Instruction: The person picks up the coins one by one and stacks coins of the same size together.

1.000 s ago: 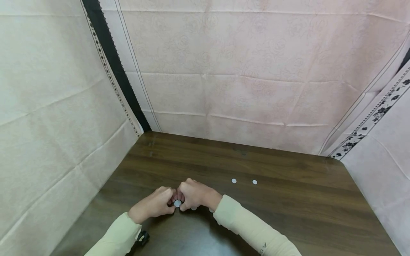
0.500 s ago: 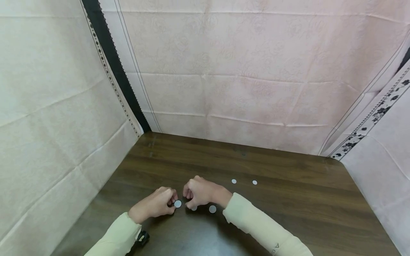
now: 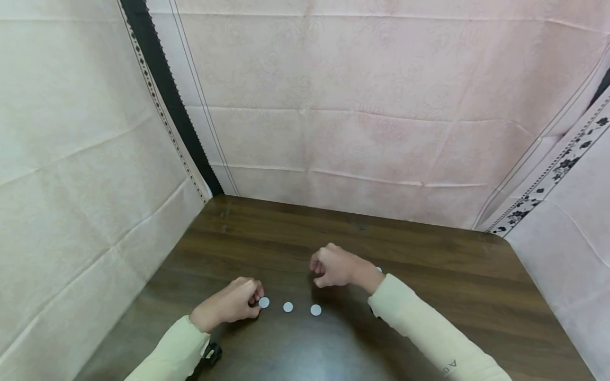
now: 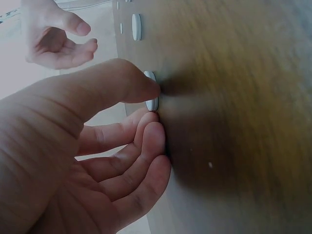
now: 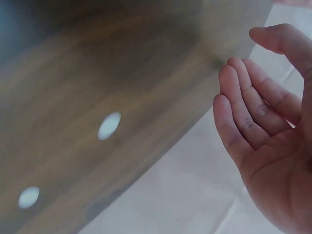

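My left hand rests on the brown table with its thumb and fingertips around the edge of a small white disc. The left wrist view has that disc lying flat on the wood, partly behind the thumb. To its right, in a row, lie a second white disc and a third white disc. My right hand hovers above the table beyond that row, its fingers loosely bent and holding nothing. In the right wrist view its palm faces the camera, thumb apart from the fingers.
Two more white discs lie farther back: a near one and a far one in the right wrist view. In the head view the right wrist covers most of them. Pale cloth hangs behind the table and along both sides.
My right hand has left the left hand's side and moved right and away from me, uncovering the second and third discs. The left hand has stayed at its disc.
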`<state>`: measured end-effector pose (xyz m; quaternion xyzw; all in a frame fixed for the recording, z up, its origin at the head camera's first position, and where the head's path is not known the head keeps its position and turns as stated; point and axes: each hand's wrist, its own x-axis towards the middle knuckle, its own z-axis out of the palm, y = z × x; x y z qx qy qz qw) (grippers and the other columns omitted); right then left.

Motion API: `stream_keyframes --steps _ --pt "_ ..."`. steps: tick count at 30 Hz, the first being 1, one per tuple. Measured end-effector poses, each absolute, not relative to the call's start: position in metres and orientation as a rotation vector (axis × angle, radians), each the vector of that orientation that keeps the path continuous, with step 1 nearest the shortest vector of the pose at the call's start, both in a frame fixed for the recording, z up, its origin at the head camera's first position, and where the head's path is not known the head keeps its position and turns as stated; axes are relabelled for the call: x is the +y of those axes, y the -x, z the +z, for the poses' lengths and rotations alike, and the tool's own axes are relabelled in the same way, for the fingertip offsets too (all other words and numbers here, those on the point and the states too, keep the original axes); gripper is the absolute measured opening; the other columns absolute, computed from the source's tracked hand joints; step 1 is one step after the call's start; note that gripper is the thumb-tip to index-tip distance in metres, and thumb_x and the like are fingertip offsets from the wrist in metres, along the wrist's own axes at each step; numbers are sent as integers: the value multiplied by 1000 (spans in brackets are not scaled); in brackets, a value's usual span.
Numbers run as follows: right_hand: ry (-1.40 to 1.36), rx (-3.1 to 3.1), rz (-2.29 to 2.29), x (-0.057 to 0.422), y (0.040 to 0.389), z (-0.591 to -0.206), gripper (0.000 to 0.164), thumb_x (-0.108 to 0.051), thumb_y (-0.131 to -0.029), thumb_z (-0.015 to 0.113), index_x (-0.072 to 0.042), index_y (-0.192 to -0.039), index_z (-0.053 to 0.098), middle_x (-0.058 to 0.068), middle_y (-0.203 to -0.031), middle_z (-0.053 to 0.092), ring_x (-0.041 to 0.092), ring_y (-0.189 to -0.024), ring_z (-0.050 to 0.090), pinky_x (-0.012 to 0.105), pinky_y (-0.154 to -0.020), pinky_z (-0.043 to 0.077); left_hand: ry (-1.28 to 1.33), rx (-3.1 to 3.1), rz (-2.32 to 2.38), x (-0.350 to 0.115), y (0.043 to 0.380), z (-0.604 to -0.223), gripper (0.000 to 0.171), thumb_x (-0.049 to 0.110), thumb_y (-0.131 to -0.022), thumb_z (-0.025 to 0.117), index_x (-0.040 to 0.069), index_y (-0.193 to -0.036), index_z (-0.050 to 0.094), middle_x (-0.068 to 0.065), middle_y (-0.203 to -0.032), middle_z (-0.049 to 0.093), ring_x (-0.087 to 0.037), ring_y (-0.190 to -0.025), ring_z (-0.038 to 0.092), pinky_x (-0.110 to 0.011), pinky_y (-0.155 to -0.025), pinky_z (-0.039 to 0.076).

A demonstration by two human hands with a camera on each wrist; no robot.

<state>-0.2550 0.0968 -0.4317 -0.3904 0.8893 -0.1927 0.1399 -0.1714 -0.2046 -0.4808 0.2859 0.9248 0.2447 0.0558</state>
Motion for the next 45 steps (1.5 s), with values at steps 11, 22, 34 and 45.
stream_keyframes --steps 11,22,34,45 --pt "1028 2682 -432 142 274 -423 26 -11 -90 81 2 -111 74 10 -103 76 20 -97 71 37 -86 61 -861 2806 734 -207 173 -482 14 3 -81 79 8 -89 68 2 -82 63 -4 -74 55 -21 -67 50" --pt "957 2713 -338 161 284 -444 20 -12 -92 79 1 -106 74 10 -99 74 20 -91 71 40 -85 61 -824 2760 758 -207 173 -484 13 2 -84 79 7 -90 68 2 -84 63 -5 -76 54 -22 -67 50" --pt "907 2679 -361 169 292 -461 15 -7 -89 82 -2 -100 74 4 -91 72 10 -78 63 34 -77 59 -820 2764 761 -206 172 -484 14 2 -83 78 7 -90 68 1 -85 63 -5 -76 56 -22 -67 51" --pt "1037 2584 -327 164 303 -457 45 -6 -95 76 -14 -58 52 -10 -49 35 4 -45 33 20 -49 30 -825 2780 753 -207 173 -484 14 2 -83 78 7 -90 67 1 -84 63 -5 -76 56 -22 -67 51"
